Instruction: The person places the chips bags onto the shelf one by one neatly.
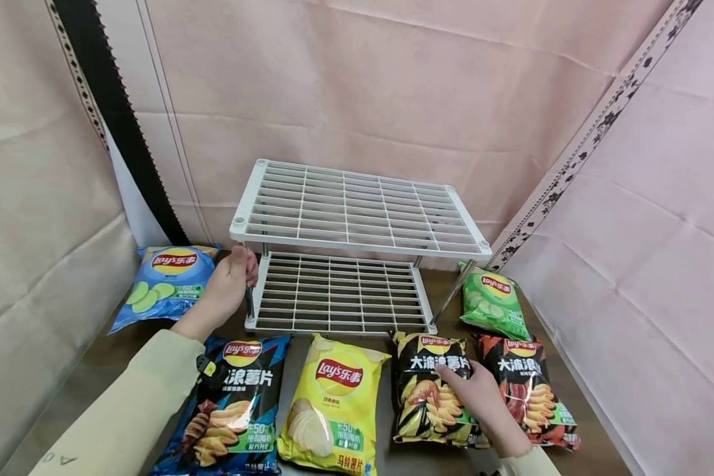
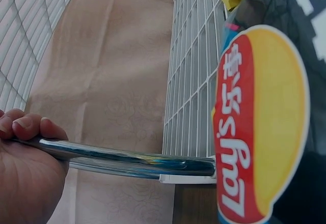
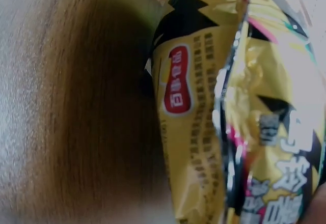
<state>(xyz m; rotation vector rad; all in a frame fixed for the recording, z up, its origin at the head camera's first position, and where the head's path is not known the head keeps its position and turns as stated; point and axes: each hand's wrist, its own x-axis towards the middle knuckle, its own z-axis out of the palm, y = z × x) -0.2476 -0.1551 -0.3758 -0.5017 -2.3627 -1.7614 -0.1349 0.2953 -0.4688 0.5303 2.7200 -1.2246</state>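
Black-and-gold crisp bag [image 1: 425,396] lies on the desk [image 1: 597,459] under my right hand [image 1: 482,393], just before the front right corner of the white rack [image 1: 359,245]; between it and the desk's right edge lies the red-and-black bag [image 1: 532,390]; my right thumb rests on its printed front, and those fingers look clamped on its right side, though most are hidden; my left hand [image 1: 229,277] has its fingers curled round the rack's front left post [image 2: 127,158].

I judge the bag light and puffed with air, its film soft and slick, its crisps easily crushed; it calls for a broad, gentle hold on its sides, or a pinch at an end seal; the rack seems stiff, best held by a post.

Every bag looks sealed, so the contents are hidden; the yellow bag [image 1: 333,403] and blue-and-black bag [image 1: 232,396] lie along the rack's front; the blue bag [image 1: 172,284] sits toward the desk's back left corner; the green bag [image 1: 490,304] sits just right of the rack.
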